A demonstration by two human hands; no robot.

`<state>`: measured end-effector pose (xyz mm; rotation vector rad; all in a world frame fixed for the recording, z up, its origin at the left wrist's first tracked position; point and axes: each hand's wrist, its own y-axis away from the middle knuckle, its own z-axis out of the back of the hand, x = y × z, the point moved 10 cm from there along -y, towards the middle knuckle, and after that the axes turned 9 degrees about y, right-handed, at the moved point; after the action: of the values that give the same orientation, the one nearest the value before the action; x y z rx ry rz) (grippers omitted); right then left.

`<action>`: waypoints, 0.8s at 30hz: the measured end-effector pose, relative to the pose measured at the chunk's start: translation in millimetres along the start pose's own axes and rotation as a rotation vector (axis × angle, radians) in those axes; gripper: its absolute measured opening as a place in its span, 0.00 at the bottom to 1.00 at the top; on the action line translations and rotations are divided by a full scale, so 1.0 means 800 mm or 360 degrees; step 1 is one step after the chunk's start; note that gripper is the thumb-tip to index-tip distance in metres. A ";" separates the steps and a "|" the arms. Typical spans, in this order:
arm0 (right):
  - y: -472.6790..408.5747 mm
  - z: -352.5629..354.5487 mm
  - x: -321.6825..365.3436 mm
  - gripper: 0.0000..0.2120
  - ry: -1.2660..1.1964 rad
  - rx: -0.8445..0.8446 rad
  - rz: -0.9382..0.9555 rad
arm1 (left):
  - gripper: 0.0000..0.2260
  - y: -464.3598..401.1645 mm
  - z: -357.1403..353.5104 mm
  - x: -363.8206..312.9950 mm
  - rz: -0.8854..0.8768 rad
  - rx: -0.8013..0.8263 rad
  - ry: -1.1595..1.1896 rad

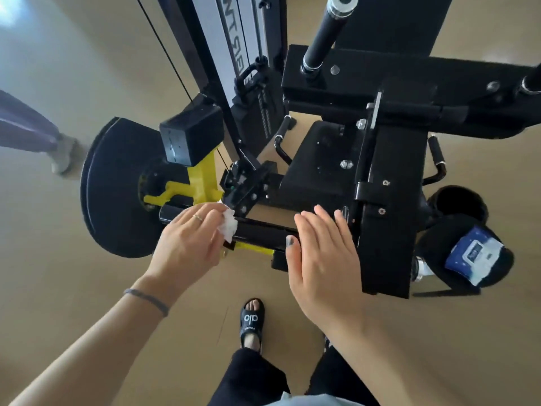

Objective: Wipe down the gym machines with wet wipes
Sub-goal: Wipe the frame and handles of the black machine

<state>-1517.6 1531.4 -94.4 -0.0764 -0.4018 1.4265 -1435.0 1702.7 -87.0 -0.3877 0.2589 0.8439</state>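
Note:
A black gym machine [389, 206] with yellow parts [202, 177] fills the middle of the head view. My left hand [190, 238] grips a crumpled white wet wipe [228, 225] and presses it on a glossy black bar [263, 232] low on the machine. My right hand [322, 256] hovers flat with fingers apart beside the bar, near the black back pad, holding nothing. A blue and white pack of wet wipes [474, 256] lies on a round black roller pad [439, 244] at the right.
A large black disc [114, 189] sits left of the yellow lever. The weight stack and cables [251, 83] rise behind. Another person's leg and shoe [61, 153] stand at the left. My sandalled foot [251, 320] is on the tan floor below.

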 end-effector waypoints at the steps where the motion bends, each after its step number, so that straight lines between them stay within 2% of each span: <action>1: 0.000 -0.010 0.004 0.21 -0.0017 0.0011 -0.0069 | 0.09 -0.002 0.000 0.003 -0.0042 0.0000 0.0015; 6: -0.008 -0.025 0.013 0.22 0.0009 -0.0065 -0.0400 | 0.09 0.003 -0.025 -0.062 -0.0588 0.0084 0.0200; 10: -0.015 -0.025 0.013 0.27 0.0139 -0.0098 -0.0559 | 0.05 0.010 0.001 -0.002 -0.0601 0.0069 0.0200; 13: -0.014 -0.027 0.017 0.26 0.0259 -0.0160 -0.0650 | 0.07 0.021 0.025 0.037 -0.0634 0.0010 0.0128; 16: -0.015 -0.029 0.017 0.26 0.0334 -0.0248 -0.0750 | 0.07 0.024 0.006 -0.001 -0.0928 -0.0003 0.0051; 18: -0.016 -0.029 0.017 0.25 0.0386 -0.0286 -0.0796 | 0.04 0.024 -0.019 -0.038 -0.1114 0.0021 0.0029; 21: -0.013 -0.029 0.014 0.23 0.0369 -0.0307 -0.0802 | 0.03 0.020 -0.027 -0.054 -0.1165 0.0042 0.0103; 24: -0.013 -0.028 0.017 0.23 0.0316 -0.0319 -0.0744 | 0.07 0.020 0.002 -0.001 -0.0980 0.0054 0.0130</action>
<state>-1499.7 1547.6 -108.9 -0.2669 -0.3683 0.9058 -1447.6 1712.0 -89.1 -0.4385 0.2114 0.2193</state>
